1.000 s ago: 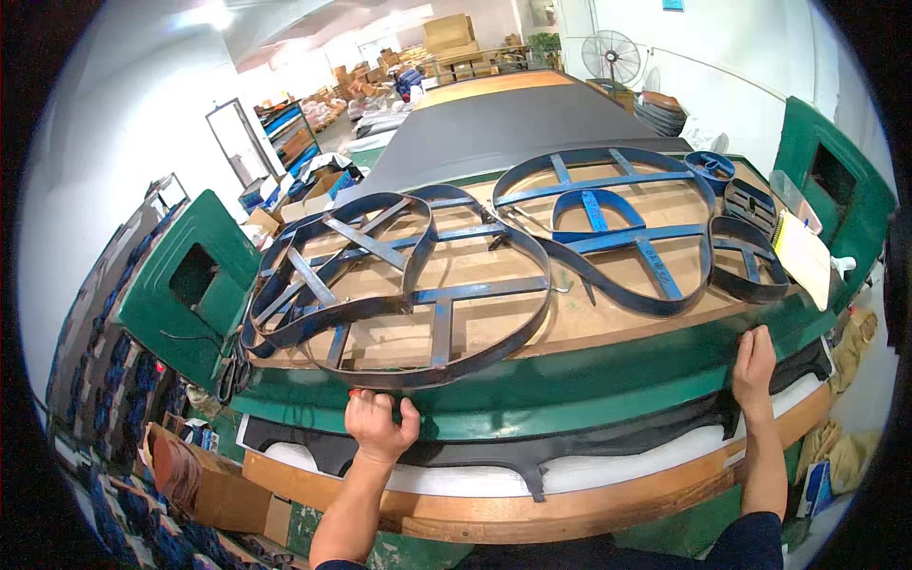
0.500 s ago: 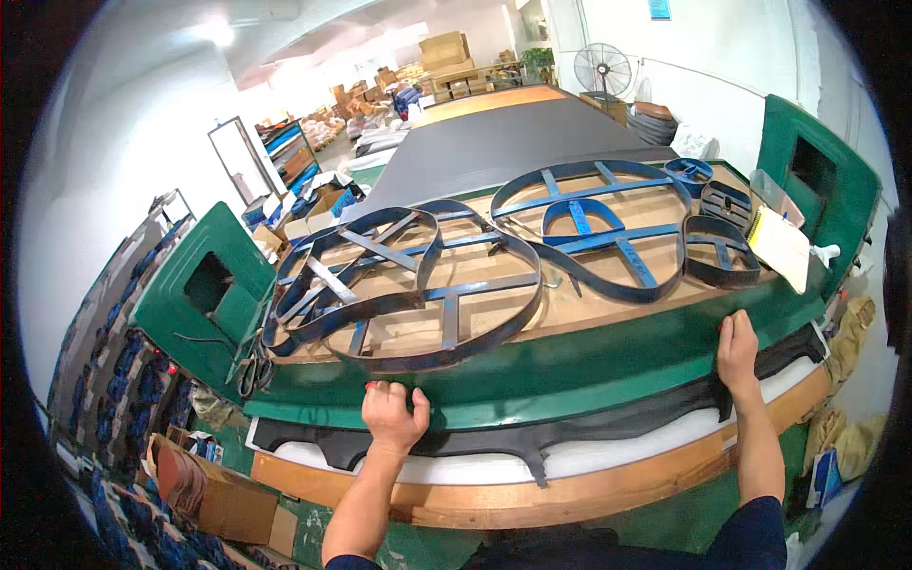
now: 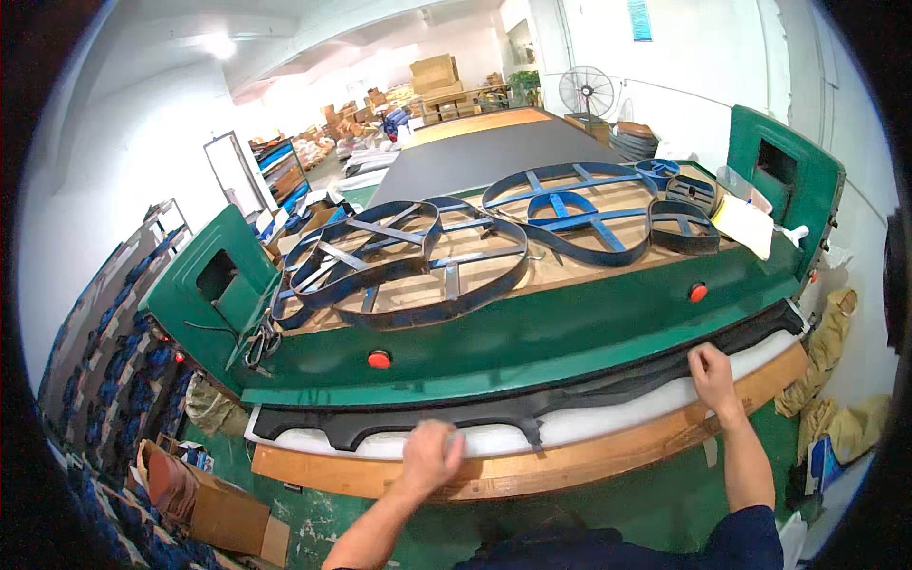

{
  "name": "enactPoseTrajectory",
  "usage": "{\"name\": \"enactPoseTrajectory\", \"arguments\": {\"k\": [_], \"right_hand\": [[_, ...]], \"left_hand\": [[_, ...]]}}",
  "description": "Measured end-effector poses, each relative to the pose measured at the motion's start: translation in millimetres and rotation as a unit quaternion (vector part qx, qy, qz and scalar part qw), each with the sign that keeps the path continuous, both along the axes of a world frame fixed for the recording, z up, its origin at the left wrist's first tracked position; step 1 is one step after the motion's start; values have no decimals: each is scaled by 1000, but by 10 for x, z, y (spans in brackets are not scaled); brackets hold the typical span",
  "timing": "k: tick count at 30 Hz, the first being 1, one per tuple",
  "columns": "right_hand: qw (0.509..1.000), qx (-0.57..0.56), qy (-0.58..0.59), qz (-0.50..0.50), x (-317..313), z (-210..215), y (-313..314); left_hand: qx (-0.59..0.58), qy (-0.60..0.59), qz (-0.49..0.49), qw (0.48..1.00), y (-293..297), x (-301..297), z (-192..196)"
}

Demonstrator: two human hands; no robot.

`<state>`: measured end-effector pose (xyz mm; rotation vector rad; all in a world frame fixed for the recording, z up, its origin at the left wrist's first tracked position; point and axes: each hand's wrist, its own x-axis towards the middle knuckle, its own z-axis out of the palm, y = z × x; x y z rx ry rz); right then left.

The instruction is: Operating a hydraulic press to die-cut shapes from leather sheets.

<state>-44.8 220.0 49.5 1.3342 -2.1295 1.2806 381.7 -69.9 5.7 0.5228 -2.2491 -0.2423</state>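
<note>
My left hand point(image 3: 432, 458), a little blurred, is curled into a loose fist above the front wooden board point(image 3: 570, 467), and I see nothing in it. My right hand point(image 3: 712, 375) is likewise closed, over the near edge of a black sheet point(image 3: 475, 412) with cut-out curves along its front. That sheet lies on a white pad point(image 3: 608, 413) below the green beam point(image 3: 570, 332) of a press. Two red push buttons, the left one point(image 3: 379, 359) and the right one point(image 3: 698, 292), stand out from the beam's face, with neither hand on them.
Several curved steel cutting dies point(image 3: 456, 313) lie on the beam's wooden top. A notepad point(image 3: 744, 226) sits at its right end, scissors point(image 3: 261, 344) at its left. Green end housings point(image 3: 214, 285) flank it. A cardboard box point(image 3: 228, 513) stands on the floor at left.
Both hands have come off the red buttons and moved back toward me, the left one also to the right. The buttons now show. My view has shifted slightly.
</note>
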Motion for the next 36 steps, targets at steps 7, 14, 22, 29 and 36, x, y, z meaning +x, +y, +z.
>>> {"name": "enactPoseTrajectory", "arguments": {"k": [7,14,22,29,36], "right_hand": [[998,54,-21,6,897,-715,410],[990,96,94,-31,1092,-1007,440],[978,188,65,-59,1189,-1187,820],[968,242,26,-64,1335,-1198,1083],[973,218,66,-27,1567,-1077,1327]], "left_hand": [[58,-54,-34,996,620,114,-629],[0,-62,16,998,782,153,-755],[63,-127,28,990,1258,217,-772],[78,-130,38,988,1508,398,-933],[58,-161,36,985,1687,591,-858]]}}
